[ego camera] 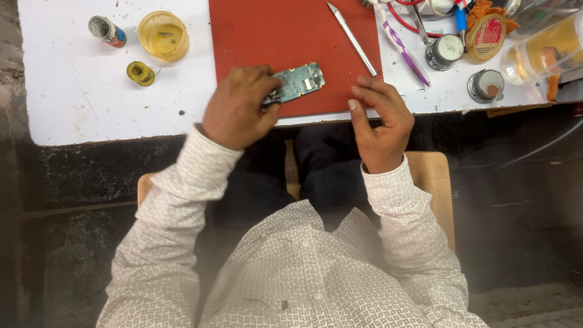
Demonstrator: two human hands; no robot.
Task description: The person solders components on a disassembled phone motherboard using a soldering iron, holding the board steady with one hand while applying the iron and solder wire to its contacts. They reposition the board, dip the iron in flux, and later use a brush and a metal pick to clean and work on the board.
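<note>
The left hand rests on the near edge of the red mat, knuckles up and wrist bent slightly inward, its forearm in a patterned white sleeve running back toward the body. Its fingers are curled tight and pinch the left end of a small green circuit board, which lies tilted on the mat's near part, its right end raised toward the mat's middle. The right hand sits at the near right corner of the mat, thumb side up, palm facing left toward the board but apart from it; its fingers are loosely bent and narrow, holding nothing, with the fingertips just over the mat's edge. A slim silver craft knife lies slantwise along the right side of the mat, its tip at the mat's far edge. Just right of the mat lies a purple toothbrush, and beyond it a round tin with a dial face. Left of the mat stand a yellow plastic dish, a small yellow spool of wire and a little can lying on its side, all on the white table.
</note>
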